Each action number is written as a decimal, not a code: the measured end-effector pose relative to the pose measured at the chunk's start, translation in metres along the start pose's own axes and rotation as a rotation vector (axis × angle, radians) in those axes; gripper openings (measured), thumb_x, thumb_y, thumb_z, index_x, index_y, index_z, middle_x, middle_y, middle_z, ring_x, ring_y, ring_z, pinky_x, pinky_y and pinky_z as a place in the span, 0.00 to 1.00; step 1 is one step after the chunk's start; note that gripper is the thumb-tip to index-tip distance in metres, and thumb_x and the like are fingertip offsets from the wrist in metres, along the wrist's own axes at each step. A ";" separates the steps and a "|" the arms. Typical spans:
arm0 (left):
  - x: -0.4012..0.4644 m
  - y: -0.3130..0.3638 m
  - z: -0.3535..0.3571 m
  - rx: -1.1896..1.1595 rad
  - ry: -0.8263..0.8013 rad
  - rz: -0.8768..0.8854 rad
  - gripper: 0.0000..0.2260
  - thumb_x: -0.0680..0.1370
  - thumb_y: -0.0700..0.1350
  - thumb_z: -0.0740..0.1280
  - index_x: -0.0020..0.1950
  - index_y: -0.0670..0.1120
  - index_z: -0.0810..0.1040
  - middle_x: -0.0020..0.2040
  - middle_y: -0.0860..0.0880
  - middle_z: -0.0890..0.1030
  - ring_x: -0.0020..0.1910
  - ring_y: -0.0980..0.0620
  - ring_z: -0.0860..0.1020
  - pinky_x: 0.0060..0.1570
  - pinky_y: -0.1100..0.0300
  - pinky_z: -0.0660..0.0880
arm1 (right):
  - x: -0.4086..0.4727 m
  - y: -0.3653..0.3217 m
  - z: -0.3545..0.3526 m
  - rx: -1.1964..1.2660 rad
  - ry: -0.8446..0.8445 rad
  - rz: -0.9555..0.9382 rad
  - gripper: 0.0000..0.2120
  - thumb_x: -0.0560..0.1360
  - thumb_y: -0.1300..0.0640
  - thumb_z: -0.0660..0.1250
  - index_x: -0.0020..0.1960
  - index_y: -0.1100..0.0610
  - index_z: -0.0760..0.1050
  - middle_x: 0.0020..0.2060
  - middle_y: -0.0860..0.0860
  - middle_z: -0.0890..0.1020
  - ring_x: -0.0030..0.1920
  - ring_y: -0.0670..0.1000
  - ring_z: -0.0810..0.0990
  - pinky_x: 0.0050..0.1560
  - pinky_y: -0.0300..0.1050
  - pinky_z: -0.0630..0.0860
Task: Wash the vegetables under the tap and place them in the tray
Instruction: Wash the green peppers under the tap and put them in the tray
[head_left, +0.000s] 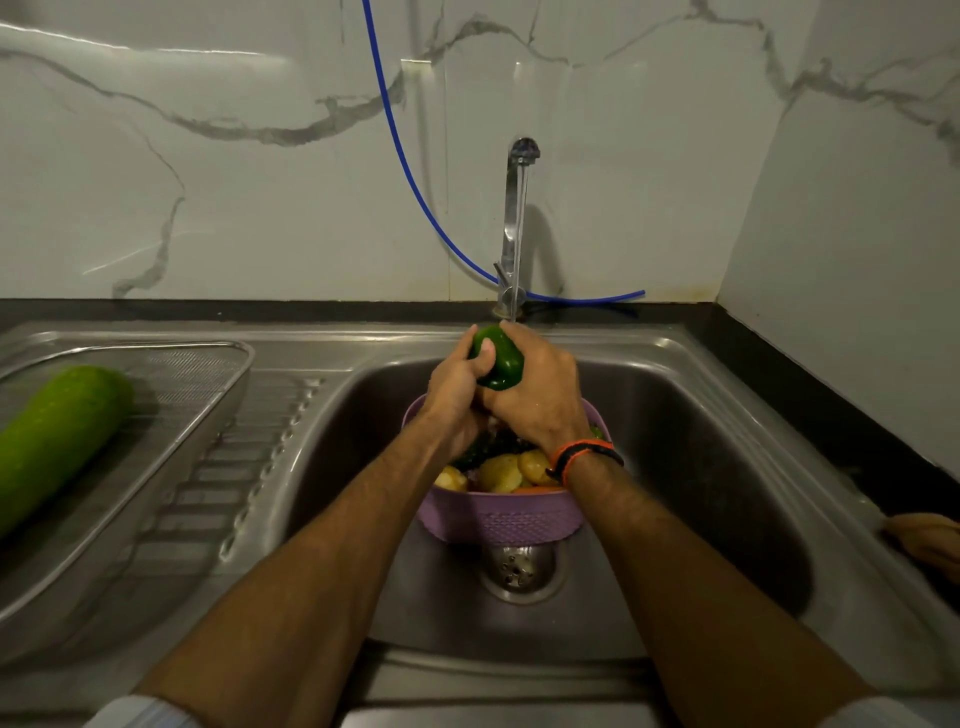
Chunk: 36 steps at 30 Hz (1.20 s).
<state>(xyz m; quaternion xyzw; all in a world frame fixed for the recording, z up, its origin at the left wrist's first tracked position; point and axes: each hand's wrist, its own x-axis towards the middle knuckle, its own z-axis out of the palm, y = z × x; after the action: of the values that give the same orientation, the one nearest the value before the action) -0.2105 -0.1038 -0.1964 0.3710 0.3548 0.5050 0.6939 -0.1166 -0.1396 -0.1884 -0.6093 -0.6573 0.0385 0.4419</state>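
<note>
A dark green capsicum (500, 358) is held under the tap (515, 223), where a thin stream of water runs down onto it. My left hand (457, 382) grips it from the left with the thumb across its front. My right hand (540, 389) wraps around it from the right. Below my hands a purple colander (511, 517) stands in the sink and holds potatoes (501, 472) and other vegetables, partly hidden by my wrists. A metal mesh tray (208, 384) lies on the draining board at the left, with a long pale green gourd (57, 441) in it.
The steel sink (701, 441) has its drain (518, 569) just in front of the colander. A blue hose (415, 192) hangs down the marble wall behind the tap. Black counter runs along the right, where part of another person's hand (930, 538) rests at the sink's edge.
</note>
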 end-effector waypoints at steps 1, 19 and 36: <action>0.000 0.000 -0.001 0.027 -0.022 -0.007 0.23 0.82 0.41 0.63 0.77 0.54 0.67 0.68 0.43 0.75 0.65 0.41 0.76 0.64 0.40 0.75 | 0.002 0.001 -0.001 0.020 -0.047 0.031 0.36 0.68 0.56 0.77 0.72 0.58 0.67 0.65 0.54 0.75 0.62 0.49 0.73 0.67 0.43 0.70; 0.001 -0.005 0.006 0.060 0.064 0.065 0.13 0.84 0.46 0.61 0.66 0.50 0.77 0.60 0.44 0.82 0.59 0.45 0.81 0.57 0.43 0.80 | -0.001 -0.002 0.004 -0.076 0.047 -0.061 0.21 0.74 0.58 0.72 0.66 0.57 0.72 0.56 0.53 0.79 0.54 0.50 0.79 0.59 0.45 0.78; 0.002 -0.007 -0.002 0.232 0.021 0.058 0.21 0.78 0.49 0.69 0.70 0.49 0.72 0.62 0.45 0.80 0.60 0.44 0.79 0.60 0.42 0.78 | -0.002 0.012 0.007 0.018 0.047 0.047 0.28 0.67 0.54 0.78 0.63 0.56 0.72 0.54 0.51 0.80 0.54 0.50 0.79 0.58 0.47 0.78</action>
<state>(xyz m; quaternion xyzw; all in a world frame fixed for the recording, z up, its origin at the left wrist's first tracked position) -0.2087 -0.1033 -0.2041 0.4536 0.4070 0.4843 0.6277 -0.1119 -0.1348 -0.2007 -0.6212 -0.6319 0.0403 0.4617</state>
